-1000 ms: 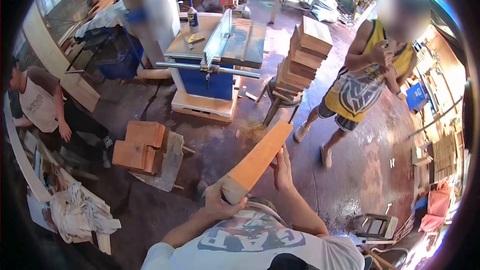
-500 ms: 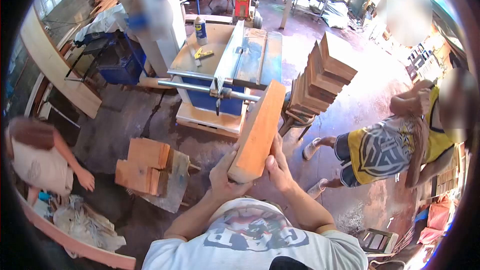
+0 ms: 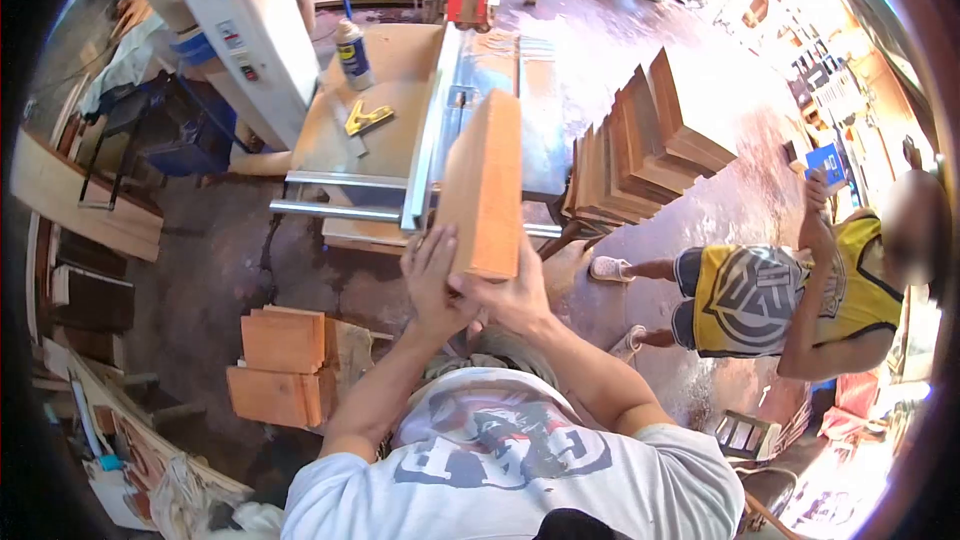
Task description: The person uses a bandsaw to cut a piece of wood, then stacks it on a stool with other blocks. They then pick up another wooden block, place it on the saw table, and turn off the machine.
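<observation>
A thick orange-brown wood block [image 3: 490, 195] is held up in front of my chest, its far end over the edge of the saw table. My left hand [image 3: 435, 275] presses against its left side near the close end, fingers spread along the wood. Around the lower right of the same end, my right hand [image 3: 510, 295] is wrapped, with its thumb across the bottom. Beyond the block stands the saw table [image 3: 400, 50] with a long metal fence [image 3: 428, 140]. A yellow square tool [image 3: 368, 118] and a spray can [image 3: 352, 55] rest on it.
A tall stack of boards [image 3: 640, 140] leans at the right of the saw table. Several wood blocks [image 3: 280, 340] sit low at the left. A person in a yellow top [image 3: 840, 290] stands at the right, holding a blue object [image 3: 826, 164]. A white machine column [image 3: 260, 50] rises at the back left.
The block has turned more upright and shifted slightly left, and the saw table appears closer. The person at the left is out of view. The person at the right now holds up a blue object.
</observation>
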`<state>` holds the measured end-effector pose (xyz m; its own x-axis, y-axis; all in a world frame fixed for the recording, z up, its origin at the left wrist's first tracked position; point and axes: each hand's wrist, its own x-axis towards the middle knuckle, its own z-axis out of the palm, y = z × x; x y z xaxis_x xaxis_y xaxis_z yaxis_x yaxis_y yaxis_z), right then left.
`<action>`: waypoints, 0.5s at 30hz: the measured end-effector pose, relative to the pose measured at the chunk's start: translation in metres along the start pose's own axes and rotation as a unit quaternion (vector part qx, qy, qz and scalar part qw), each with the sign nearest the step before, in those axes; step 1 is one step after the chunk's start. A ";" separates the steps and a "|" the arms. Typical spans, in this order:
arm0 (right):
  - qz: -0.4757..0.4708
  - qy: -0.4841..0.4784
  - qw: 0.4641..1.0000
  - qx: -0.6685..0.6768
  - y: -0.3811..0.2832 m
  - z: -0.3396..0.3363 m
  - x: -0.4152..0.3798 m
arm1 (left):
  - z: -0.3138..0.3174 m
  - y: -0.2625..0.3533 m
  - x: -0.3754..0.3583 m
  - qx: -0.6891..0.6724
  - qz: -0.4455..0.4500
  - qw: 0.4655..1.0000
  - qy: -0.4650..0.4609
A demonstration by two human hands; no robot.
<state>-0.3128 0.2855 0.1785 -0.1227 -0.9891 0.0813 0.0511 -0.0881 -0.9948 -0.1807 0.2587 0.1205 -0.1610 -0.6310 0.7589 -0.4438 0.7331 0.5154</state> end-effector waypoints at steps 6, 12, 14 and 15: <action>-0.119 -0.003 0.969 -0.218 0.018 -0.001 0.040 | 0.031 -0.057 -0.051 0.175 -0.089 0.974 -0.111; -0.102 -0.035 0.961 -0.254 0.051 0.006 0.047 | 0.022 -0.040 -0.021 0.228 -0.053 0.972 -0.032; -0.083 -0.036 0.969 -0.231 0.053 0.008 0.058 | 0.022 -0.048 -0.022 0.217 -0.098 0.969 -0.059; -0.120 -0.036 0.948 -0.293 0.054 0.007 0.067 | 0.019 -0.052 -0.028 0.220 -0.126 0.963 -0.093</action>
<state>-0.3114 0.2142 0.1309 0.0079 -0.9562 0.2925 -0.5314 -0.2518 -0.8088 -0.1698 0.2337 0.0655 -0.1357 -0.8390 0.5269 -0.8135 0.3979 0.4241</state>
